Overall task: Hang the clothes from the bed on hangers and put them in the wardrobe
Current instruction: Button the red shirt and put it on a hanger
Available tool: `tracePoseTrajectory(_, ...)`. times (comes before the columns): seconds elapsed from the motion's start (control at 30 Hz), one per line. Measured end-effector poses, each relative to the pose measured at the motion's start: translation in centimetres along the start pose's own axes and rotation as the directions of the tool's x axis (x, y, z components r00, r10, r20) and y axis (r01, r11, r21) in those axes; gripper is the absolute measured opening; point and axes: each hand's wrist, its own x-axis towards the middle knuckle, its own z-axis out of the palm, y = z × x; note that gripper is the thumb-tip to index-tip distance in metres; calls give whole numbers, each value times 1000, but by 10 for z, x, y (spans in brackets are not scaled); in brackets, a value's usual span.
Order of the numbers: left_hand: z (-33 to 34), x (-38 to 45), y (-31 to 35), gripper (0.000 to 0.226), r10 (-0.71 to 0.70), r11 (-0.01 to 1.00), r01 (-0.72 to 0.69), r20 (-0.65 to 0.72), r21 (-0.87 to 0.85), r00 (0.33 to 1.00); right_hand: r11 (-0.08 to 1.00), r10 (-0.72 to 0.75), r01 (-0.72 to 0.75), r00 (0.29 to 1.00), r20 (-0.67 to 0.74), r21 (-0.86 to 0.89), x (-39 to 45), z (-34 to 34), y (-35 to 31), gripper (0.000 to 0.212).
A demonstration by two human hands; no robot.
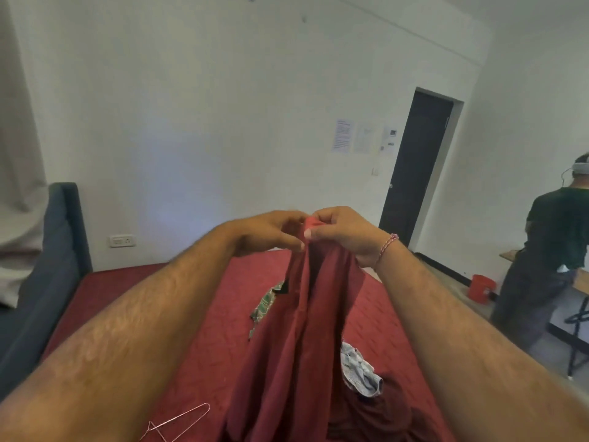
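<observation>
Two bare hands meet at the middle of the view, raised over the bed with both forearms stretched forward. At far left stands a dark upholstered headboard, with a pale curtain behind it and a wall socket low on the white wall. Low on the red bedcover, near the left forearm, lies a thin pink wire hanger, untouched by either hand. The left hand has its fingers curled inward, thumb and fingertips pinching the top edge of a dark red garment. Just beside it, almost touching, the right hand pinches the same top edge between thumb and bent fingers, a small bright red fold of cloth showing between the two grips; a red thread bracelet circles its wrist. The garment hangs down from both hands in long folds, and its lower part lies bunched on the bed. Behind its left edge a green patterned cloth lies on the bedcover, and at its right edge a crumpled grey-blue cloth. Farther right are papers stuck to the wall, a dark door, a red bucket on the floor, and another person in dark clothes standing at a table.
</observation>
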Motion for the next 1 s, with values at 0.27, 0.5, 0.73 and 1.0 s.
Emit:
tracePoseTrajectory(0.27, 21, 15, -36, 25, 17, 932, 68, -229, 356, 973, 511, -79, 94, 995, 63, -854, 4, -65, 30, 26)
tracePoseTrajectory(0.5, 30, -12, -75, 12, -301, 619, 357, -208, 700, 931, 543, 38, 40, 997, 72, -839, -22, -140, 70, 68)
tracePoseTrajectory(0.73, 30, -64, -108, 8, -203, 837, 482, -673, 257, 711, 670, 222, -215, 971, -84, -711, -54, -195, 156, 19)
tracePoseTrajectory(1.0, 50, -97, -103, 14, -157, 843, 514, -840, 160, 519, 978, 204, -197, 973, -111, 67, -85, -167, 206, 36)
